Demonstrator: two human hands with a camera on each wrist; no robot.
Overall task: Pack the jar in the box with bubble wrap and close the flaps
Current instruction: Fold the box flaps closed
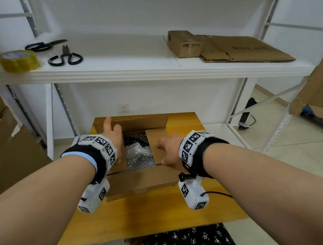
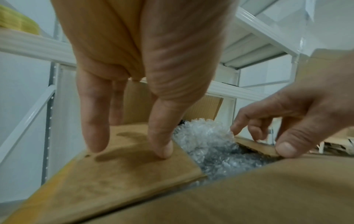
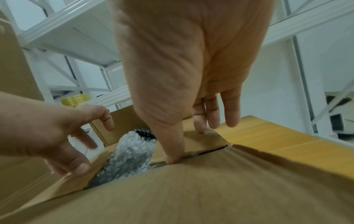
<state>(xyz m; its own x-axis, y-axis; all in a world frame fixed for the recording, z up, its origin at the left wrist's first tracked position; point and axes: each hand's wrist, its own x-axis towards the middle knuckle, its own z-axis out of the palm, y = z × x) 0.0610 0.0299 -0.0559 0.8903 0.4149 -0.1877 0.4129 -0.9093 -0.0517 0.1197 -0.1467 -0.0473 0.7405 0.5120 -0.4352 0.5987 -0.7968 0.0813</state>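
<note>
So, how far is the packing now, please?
Done, as it looks: bubble wrap fills the box; the jar itself cannot be seen. In hand: the left hand presses the left side flap down, and the right hand presses the right side flap down. Left: the far flap and near flap stand open, and a gap shows the wrap.

Tape roll, two scissors, flattened cardboard on white shelf; wooden table below.

The wooden counter carries the cardboard box; behind it, the white shelf holds tape, 2 scissors and flattened cardboard.
</note>
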